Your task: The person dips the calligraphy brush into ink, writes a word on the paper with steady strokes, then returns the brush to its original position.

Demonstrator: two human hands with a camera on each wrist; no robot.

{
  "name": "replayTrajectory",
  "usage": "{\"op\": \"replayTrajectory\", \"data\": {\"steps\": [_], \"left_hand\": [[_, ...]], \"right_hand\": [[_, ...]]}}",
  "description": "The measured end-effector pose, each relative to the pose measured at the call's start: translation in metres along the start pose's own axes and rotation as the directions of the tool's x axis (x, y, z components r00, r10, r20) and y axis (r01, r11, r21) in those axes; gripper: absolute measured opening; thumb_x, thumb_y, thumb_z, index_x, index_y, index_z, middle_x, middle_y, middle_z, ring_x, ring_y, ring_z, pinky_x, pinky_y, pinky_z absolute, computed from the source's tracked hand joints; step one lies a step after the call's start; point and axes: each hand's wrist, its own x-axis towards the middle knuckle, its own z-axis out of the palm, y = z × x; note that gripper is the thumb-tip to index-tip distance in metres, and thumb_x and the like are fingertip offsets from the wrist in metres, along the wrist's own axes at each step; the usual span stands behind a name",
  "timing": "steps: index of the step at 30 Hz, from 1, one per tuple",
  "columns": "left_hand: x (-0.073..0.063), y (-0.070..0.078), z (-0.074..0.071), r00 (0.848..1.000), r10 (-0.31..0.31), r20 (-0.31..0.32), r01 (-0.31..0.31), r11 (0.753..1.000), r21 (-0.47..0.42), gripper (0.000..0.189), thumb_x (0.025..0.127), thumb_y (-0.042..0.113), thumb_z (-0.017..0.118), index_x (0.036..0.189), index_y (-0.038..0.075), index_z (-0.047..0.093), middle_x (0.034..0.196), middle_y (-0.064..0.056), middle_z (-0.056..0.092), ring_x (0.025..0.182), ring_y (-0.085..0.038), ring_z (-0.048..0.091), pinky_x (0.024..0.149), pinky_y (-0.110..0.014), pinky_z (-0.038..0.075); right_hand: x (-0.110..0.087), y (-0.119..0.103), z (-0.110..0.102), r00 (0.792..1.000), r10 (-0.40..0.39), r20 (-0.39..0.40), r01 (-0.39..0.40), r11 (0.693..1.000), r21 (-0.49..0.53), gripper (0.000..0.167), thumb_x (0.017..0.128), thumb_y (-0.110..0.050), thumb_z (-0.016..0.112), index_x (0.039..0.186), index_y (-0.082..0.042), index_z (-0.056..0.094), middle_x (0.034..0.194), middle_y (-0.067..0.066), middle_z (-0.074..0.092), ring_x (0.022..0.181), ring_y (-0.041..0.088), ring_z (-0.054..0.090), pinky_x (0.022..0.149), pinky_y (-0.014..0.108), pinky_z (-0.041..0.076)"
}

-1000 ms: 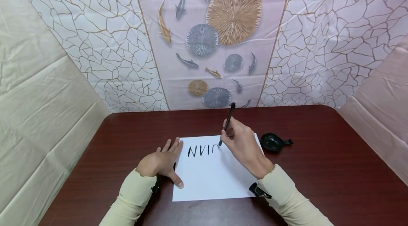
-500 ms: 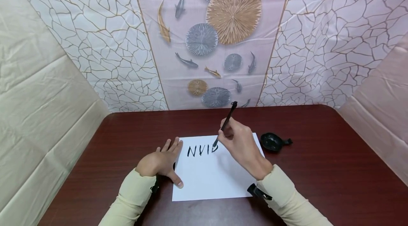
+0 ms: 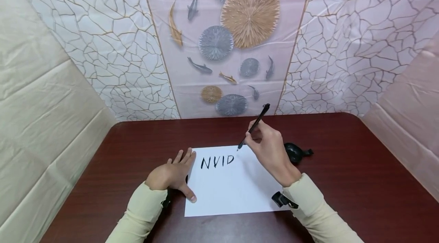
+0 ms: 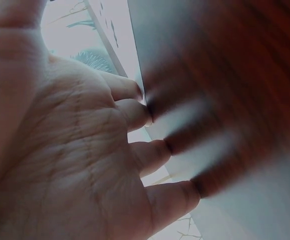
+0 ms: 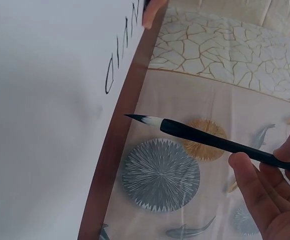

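Left hand (image 3: 173, 174) flat at the paper's nine o'clock edge, fingers spread and straight, thumb resting on the sheet around eight o'clock, fingertips near the ten o'clock corner; grips nothing. Right hand (image 3: 270, 149) pinches a black brush (image 5: 204, 138) between thumb and fingers, handle leaning up toward one o'clock. Brush tip dark, pale bristles behind it; in the head view it hangs over the top of the paper (image 3: 236, 187), near twelve o'clock, and the right wrist view shows it lifted off the sheet. Black letters (image 3: 216, 162) reading NVID sit at the paper's eleven o'clock, tip just past the D. Black dish (image 3: 294, 153) on the brown table (image 3: 343, 182) at the paper's two o'clock, partly hidden by the right hand.
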Motion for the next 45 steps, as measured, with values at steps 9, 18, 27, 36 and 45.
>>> {"op": "replayTrajectory", "data": {"steps": [9,18,27,36,45], "left_hand": [[0.003,0.000,-0.002,1.000,0.008,0.018,-0.008,1.000,0.010,0.149,0.065,0.049,0.100,0.170,0.003,0.005,0.177,-0.017,-0.008,0.162,-0.043,-0.009,0.125,-0.068,0.011],[0.003,-0.004,0.001,0.999,0.020,0.028,-0.019,1.000,-0.016,0.150,0.066,0.050,0.100,0.170,0.004,0.003,0.176,-0.017,-0.011,0.161,-0.043,-0.011,0.125,-0.068,0.009],[0.003,-0.004,-0.002,0.999,0.026,0.032,-0.026,1.000,-0.005,0.149,0.067,0.052,0.099,0.170,0.005,0.001,0.176,-0.017,-0.012,0.161,-0.044,-0.011,0.125,-0.068,0.010],[0.001,-0.003,0.001,1.000,0.006,0.023,-0.006,1.000,-0.028,0.148,0.067,0.048,0.100,0.170,0.005,0.003,0.177,-0.015,-0.011,0.162,-0.041,-0.011,0.126,-0.066,0.008],[0.001,-0.004,0.001,1.000,0.004,0.019,-0.004,1.000,-0.025,0.147,0.068,0.047,0.100,0.170,0.006,0.004,0.177,-0.014,-0.009,0.162,-0.040,-0.010,0.127,-0.065,0.010]], "right_hand": [[-0.010,0.006,0.002,1.000,-0.003,0.001,0.003,0.999,0.043,0.014,0.095,0.003,0.070,0.103,-0.006,0.065,0.100,0.005,0.071,0.088,0.019,0.077,0.074,0.036,0.063],[-0.014,0.009,0.009,1.000,-0.009,0.020,0.008,1.000,0.015,0.014,0.094,0.003,0.071,0.102,-0.007,0.065,0.099,0.005,0.071,0.088,0.019,0.076,0.074,0.035,0.063],[-0.013,0.010,0.008,1.000,-0.021,0.021,0.021,1.000,0.006,0.015,0.095,0.003,0.070,0.103,-0.008,0.065,0.099,0.005,0.070,0.088,0.019,0.077,0.075,0.034,0.063],[-0.012,0.009,0.008,0.997,0.039,0.065,-0.039,0.999,0.000,0.015,0.094,0.002,0.071,0.103,-0.008,0.065,0.096,0.006,0.072,0.084,0.018,0.075,0.074,0.036,0.063],[-0.010,-0.002,0.001,0.993,0.057,0.104,-0.054,0.998,-0.031,0.017,0.091,0.001,0.071,0.103,-0.009,0.065,0.082,0.003,0.071,0.077,0.015,0.070,0.070,0.035,0.060]]}}
